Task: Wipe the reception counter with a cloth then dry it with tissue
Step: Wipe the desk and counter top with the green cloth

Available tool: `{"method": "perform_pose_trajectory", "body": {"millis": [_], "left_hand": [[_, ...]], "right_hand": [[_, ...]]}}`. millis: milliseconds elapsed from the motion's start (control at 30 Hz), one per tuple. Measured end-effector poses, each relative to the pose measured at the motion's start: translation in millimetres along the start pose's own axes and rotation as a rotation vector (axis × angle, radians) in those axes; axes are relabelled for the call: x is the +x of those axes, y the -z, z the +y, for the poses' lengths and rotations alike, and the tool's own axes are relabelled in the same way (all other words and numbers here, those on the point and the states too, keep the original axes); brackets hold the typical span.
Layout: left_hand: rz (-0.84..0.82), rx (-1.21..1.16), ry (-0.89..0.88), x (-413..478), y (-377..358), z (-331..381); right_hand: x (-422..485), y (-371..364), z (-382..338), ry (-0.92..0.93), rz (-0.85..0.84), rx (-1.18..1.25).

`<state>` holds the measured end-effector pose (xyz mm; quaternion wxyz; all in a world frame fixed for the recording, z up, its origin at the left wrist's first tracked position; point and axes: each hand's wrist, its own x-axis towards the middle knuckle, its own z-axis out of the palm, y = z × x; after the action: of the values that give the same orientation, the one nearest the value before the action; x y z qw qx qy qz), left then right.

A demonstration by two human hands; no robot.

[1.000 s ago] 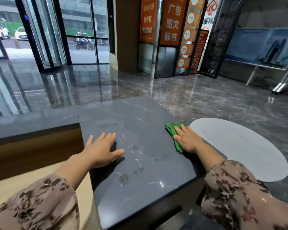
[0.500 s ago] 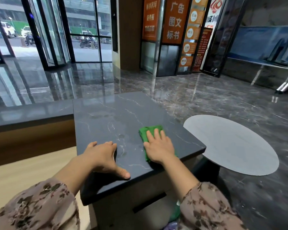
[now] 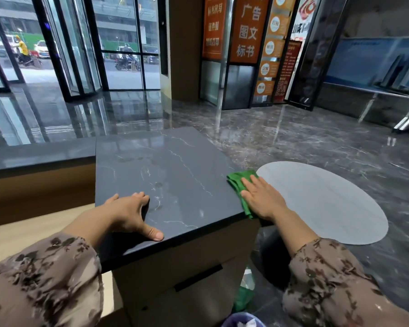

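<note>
The reception counter is a dark grey marble slab with white veins, seen from its near end. A green cloth lies at the slab's right edge, and my right hand presses flat on it with straight fingers. Part of the cloth sticks out beyond my fingertips and along the edge. My left hand rests on the slab's near left part, fingers spread and the thumb near the front edge. No tissue shows on the slab.
A lower dark ledge over wood panelling runs left of the slab. A pale grey oval lies on the glossy marble floor to the right. Below the counter stand a green bottle and a bin.
My right hand has slid the cloth from the middle of the slab back to its right edge. My left hand has stayed near the front left.
</note>
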<state>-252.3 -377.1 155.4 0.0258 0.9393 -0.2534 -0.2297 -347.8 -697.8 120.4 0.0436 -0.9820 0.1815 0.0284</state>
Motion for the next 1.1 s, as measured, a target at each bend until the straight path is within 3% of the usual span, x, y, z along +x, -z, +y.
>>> {"method": "perform_pose_trajectory", "body": {"millis": [100,267,500,700,967,1100], "left_hand": [[-0.002,0.011,-0.002,0,3,4],[0.010,0.052,-0.009,1,5,6],[-0.047,0.039,-0.019,-2,8,6],[-0.014,0.000,0.018,-3,5,7],[-0.026,-0.035,0.013,0,-2,3],[-0.027,0.016,0.009,1,2,7]], "right_hand": [[1,-2,10,-0.081,0.011,0.039],[-12,-9,-32,-0.114,0.079,0.041],[-46,-26,-127,0.116,0.120,0.065],[-29,-14,-93,0.260,0.010,0.041],[35,3,-10,-0.024,-0.031,-0.012],[59,4,-20,-0.154,-0.046,0.022]]}}
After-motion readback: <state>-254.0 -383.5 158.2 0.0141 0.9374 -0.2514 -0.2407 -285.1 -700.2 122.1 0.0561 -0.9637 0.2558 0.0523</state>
